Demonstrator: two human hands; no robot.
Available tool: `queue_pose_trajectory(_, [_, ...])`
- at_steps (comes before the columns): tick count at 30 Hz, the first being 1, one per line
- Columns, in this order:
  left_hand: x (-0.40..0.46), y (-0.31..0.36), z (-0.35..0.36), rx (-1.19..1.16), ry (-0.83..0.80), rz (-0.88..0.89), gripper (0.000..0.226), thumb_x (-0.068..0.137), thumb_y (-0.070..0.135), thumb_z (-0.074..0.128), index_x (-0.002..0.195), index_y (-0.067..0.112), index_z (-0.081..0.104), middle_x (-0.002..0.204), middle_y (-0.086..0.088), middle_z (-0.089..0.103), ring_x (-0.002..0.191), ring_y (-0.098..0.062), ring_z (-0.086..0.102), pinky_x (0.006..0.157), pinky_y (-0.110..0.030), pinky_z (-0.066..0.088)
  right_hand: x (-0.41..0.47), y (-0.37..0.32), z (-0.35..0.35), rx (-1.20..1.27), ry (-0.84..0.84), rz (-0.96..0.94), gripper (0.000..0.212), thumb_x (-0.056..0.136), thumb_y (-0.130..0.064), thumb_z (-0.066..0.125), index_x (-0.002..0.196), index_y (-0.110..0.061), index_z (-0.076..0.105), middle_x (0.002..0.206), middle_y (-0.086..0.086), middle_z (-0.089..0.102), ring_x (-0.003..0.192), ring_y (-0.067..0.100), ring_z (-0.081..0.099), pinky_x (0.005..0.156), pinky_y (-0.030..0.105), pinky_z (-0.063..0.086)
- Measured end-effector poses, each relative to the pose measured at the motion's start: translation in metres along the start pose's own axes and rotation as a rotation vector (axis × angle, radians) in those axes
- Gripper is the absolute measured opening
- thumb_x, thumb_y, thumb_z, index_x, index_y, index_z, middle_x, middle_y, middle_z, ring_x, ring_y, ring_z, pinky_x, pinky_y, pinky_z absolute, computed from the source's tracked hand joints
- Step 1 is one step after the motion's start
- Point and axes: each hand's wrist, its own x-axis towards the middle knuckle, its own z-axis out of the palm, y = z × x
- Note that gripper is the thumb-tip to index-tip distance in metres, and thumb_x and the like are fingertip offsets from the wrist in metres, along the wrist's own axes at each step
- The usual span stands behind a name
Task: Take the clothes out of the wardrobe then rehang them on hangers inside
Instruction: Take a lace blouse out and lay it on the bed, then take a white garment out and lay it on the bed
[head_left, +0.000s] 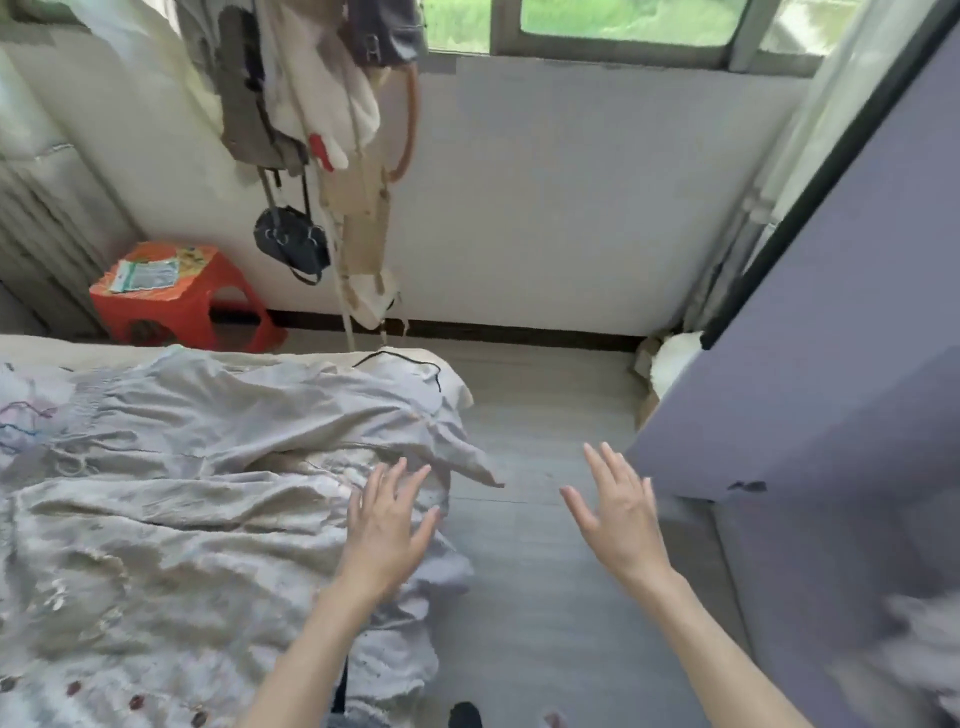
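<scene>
- Both hands are reaching forward empty with fingers spread: the left hand (387, 525) is hovering over the pale clothes (208, 499), the right hand (618, 506) over bare floor (540, 415).
- The clothes are lying heaped on the bed (457, 387), probably waiting for hangers.
- The purple wardrobe (831, 374) is standing at the right.
- A red stool (202, 312) is carrying a packet (148, 275); its print is unreadable.

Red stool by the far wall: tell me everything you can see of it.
The red stool looks like moulded plastic, with a square top and splayed legs with arched cut-outs between them. It stands upright on the floor in the far left corner, beyond the bed. Flat printed packets lie on its seat. No hand touches it.
</scene>
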Motion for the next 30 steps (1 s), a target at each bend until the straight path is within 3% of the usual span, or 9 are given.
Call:
queue_pose_trajectory(6, [0.046,0.139,0.044,0.002,-0.011,0.321,0.074,0.077,0.060,0.021,0.135,0.022,0.048,0.145,-0.010,0.038,0.138,-0.033,0.027,0.108,-0.051,0.021,-0.012,0.109,-0.085,0.029,0.132,0.185,0.060,0.093,-0.039,0.050,0.145,-0.023,0.026,0.154,-0.001,0.020,0.143,0.014,0.013,0.115,0.039,0.002])
queue_pose_trajectory(9, [0.066,0.214,0.056,0.003,-0.032,0.470,0.074,0.078,0.059,0.019,0.137,0.022,0.045,0.148,-0.010,0.034,0.140,-0.032,0.022,0.110,-0.050,0.017,-0.011,0.154,-0.136,0.022,0.278,0.218,0.059,0.092,-0.035,0.054,0.144,-0.020,0.032,0.152,0.003,0.026,0.142,0.017,0.018,0.115,0.041,0.004])
queue_pose_trajectory(13, [0.085,0.305,0.072,0.000,-0.025,0.686,0.061,0.084,0.050,0.031,0.131,0.018,0.052,0.141,-0.014,0.044,0.132,-0.039,0.035,0.103,-0.057,0.027,-0.024,0.200,-0.192,-0.010,0.488,0.316,0.057,0.089,-0.035,0.058,0.140,-0.016,0.040,0.148,0.008,0.034,0.139,0.023,0.027,0.114,0.045,0.010])
queue_pose_trajectory(19, [0.098,0.411,0.107,-0.019,-0.095,0.915,0.065,0.085,0.054,0.023,0.137,0.022,0.044,0.147,-0.010,0.035,0.139,-0.034,0.024,0.109,-0.051,0.019,-0.053,0.262,-0.239,-0.073,0.564,0.487,0.060,0.092,-0.046,0.044,0.144,-0.018,0.032,0.152,0.005,0.027,0.142,0.020,0.020,0.116,0.044,0.010])
queue_pose_trajectory(22, [0.099,0.451,0.137,-0.039,-0.193,0.995,0.068,0.084,0.057,0.017,0.140,0.025,0.039,0.150,-0.006,0.029,0.141,-0.030,0.018,0.111,-0.048,0.015,-0.064,0.291,-0.253,-0.095,0.608,0.578,0.058,0.093,-0.041,0.048,0.143,-0.016,0.034,0.150,0.007,0.030,0.140,0.021,0.024,0.115,0.045,0.015])
queue_pose_trajectory(27, [0.104,0.525,0.182,-0.042,-0.355,1.160,0.063,0.086,0.053,0.023,0.139,0.024,0.041,0.148,-0.008,0.034,0.139,-0.033,0.025,0.109,-0.052,0.025,-0.065,0.339,-0.293,-0.176,0.715,0.683,0.053,0.094,-0.031,0.051,0.142,-0.014,0.036,0.149,0.005,0.033,0.140,0.019,0.024,0.114,0.041,0.012])
queue_pose_trajectory(30, [0.118,0.577,0.192,-0.058,-0.365,1.276,0.063,0.087,0.054,0.022,0.139,0.025,0.041,0.148,-0.006,0.034,0.139,-0.032,0.025,0.109,-0.052,0.024,-0.061,0.364,-0.323,-0.206,0.791,0.742,0.050,0.094,-0.029,0.050,0.141,-0.015,0.038,0.148,0.004,0.033,0.140,0.017,0.024,0.114,0.040,0.011])
